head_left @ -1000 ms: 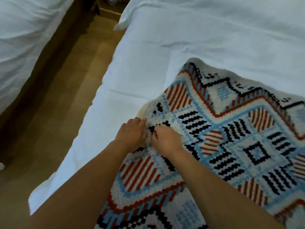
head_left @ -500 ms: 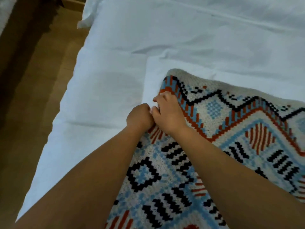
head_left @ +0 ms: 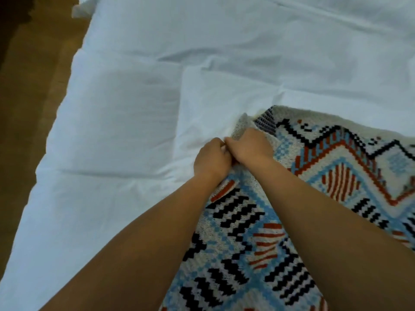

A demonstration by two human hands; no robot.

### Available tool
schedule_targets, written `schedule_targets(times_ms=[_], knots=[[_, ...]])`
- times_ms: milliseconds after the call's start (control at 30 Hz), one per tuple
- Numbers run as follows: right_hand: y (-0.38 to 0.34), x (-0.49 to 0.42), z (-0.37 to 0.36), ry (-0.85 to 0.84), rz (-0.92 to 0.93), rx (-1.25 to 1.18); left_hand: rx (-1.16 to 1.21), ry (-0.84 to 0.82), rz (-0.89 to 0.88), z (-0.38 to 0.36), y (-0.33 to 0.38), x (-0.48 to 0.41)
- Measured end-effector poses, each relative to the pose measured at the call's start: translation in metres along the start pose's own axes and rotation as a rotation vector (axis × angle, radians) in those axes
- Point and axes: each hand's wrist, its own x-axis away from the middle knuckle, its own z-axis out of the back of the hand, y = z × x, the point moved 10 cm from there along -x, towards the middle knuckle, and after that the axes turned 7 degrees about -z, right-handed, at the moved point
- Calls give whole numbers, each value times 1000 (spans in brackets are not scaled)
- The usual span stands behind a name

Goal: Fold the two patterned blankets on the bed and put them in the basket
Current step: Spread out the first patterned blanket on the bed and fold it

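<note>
A knitted patterned blanket (head_left: pixel 292 221) in white, light blue, red and black lies over the right half of the white bed (head_left: pixel 134 108). My left hand (head_left: pixel 211 161) and my right hand (head_left: pixel 249 147) sit side by side at its far left corner, both pinching the blanket's edge. The corner under my right hand is turned over and shows its pale underside. I see only one blanket, and no basket is in view.
A white pillow (head_left: pixel 224 104) lies flat just beyond my hands, touching the blanket's far edge. Brown wooden floor (head_left: pixel 33 108) runs along the bed's left side. White sheet spreads to the left and behind.
My two hands have moved forward together along the blanket with the gripped edge, up to its far left corner. The view has shifted right, away from the floor.
</note>
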Motion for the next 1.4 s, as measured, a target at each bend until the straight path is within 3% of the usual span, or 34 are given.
schedule_targets(times_ms=[200, 333, 533, 600, 700, 767, 900, 1167, 1400], knots=[[-35, 5, 1, -22, 60, -244, 49, 127, -159, 42, 11, 3], [-112, 28, 25, 97, 294, -500, -1, 364, -217, 133, 4, -5], [-239, 49, 10, 65, 575, -633, -104, 596, -195, 237, -50, -8], [-250, 45, -30, -26, 605, -510, -138, 555, -111, 232, -83, -11], [-240, 45, -107, -128, 641, -105, -93, 418, 66, 204, -138, -19], [-236, 44, -124, -56, 687, -12, -69, 395, 47, 192, -150, -23], [-240, 34, -127, 6, 702, 33, -50, 401, -12, 189, -148, -33], [-232, 48, -125, -79, 700, 28, 24, 256, 42, 187, -152, -34], [-175, 102, -110, -78, 608, -105, -67, 338, 26, 165, -139, 52]])
